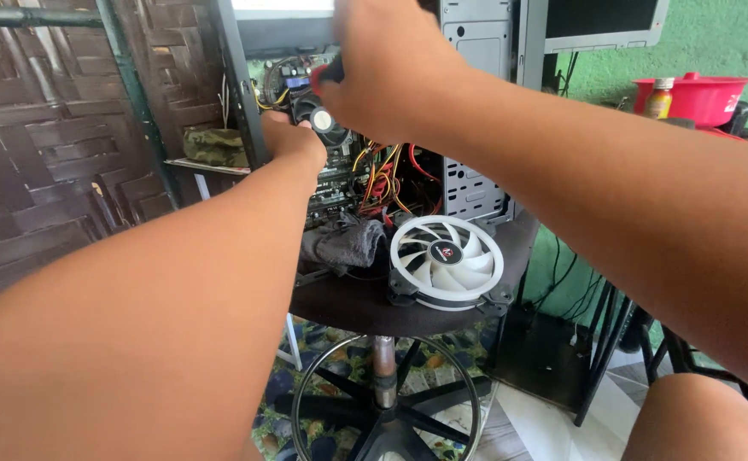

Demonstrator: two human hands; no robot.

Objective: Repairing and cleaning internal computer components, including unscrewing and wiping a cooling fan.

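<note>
Left hand (293, 141) reaches in, fingers curled against the CPU cooler fan (316, 115), steadying it inside the open computer case (476, 183). Just right and above, the right hand (387, 64) is closed around a red-handled screwdriver (324, 73), tip hidden over the cooler. Below both hands a white case fan (446, 260) lies loose beside a grey cloth (344, 243) on the stool (348, 307); refitting looks undone.

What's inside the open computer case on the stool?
Inside the open computer case: a black cooler fan, a circuit board and yellow, orange and red cables. The hands cover the upper part.
</note>
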